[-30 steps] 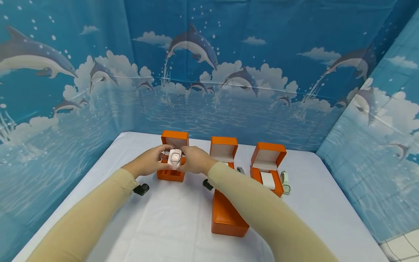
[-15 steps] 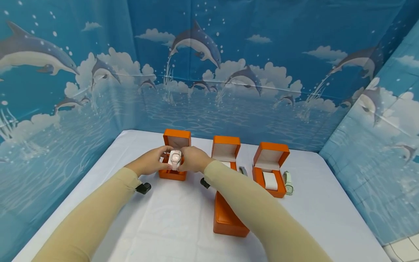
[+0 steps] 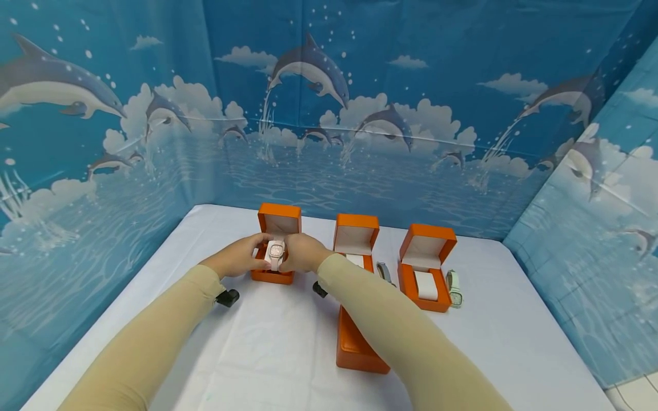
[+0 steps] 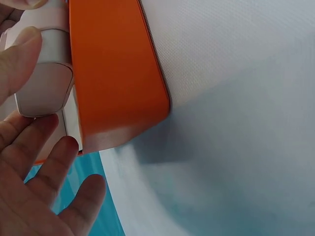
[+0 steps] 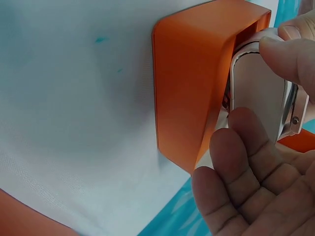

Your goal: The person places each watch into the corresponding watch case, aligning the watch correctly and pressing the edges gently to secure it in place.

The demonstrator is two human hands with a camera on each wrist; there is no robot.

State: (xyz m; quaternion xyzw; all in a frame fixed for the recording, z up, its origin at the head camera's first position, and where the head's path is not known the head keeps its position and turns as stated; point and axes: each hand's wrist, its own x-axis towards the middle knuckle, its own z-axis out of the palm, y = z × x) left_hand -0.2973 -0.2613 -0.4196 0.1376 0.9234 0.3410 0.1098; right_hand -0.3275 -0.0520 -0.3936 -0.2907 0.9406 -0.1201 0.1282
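Observation:
A pale pink wristwatch (image 3: 276, 250) is wrapped round a white cushion (image 4: 45, 91), held between both hands at the leftmost orange watch box (image 3: 272, 277), whose lid stands up. My left hand (image 3: 233, 257) pinches one end of the cushion between thumb and fingers; its other fingers spread along the box's side in the left wrist view. From the opposite end my right hand (image 3: 307, 253) grips the cushion (image 5: 258, 86), thumb on top near the watch. In the right wrist view the cushion's lower part sits just inside the box wall (image 5: 189, 83). The watch face points up toward the head camera.
Two more orange boxes stand with raised lids, a middle box (image 3: 357, 222) and a right box (image 3: 428, 231) holding a white cushion (image 3: 425, 285). Beside them lie a grey watch (image 3: 383, 272) and a pale green watch (image 3: 454, 288). A closed orange box (image 3: 360, 348) is under the right forearm.
Both hands have lowered the cushion with the pink watch a little, deeper into the leftmost box. The head view has shifted slightly; the other boxes and watches stay put.

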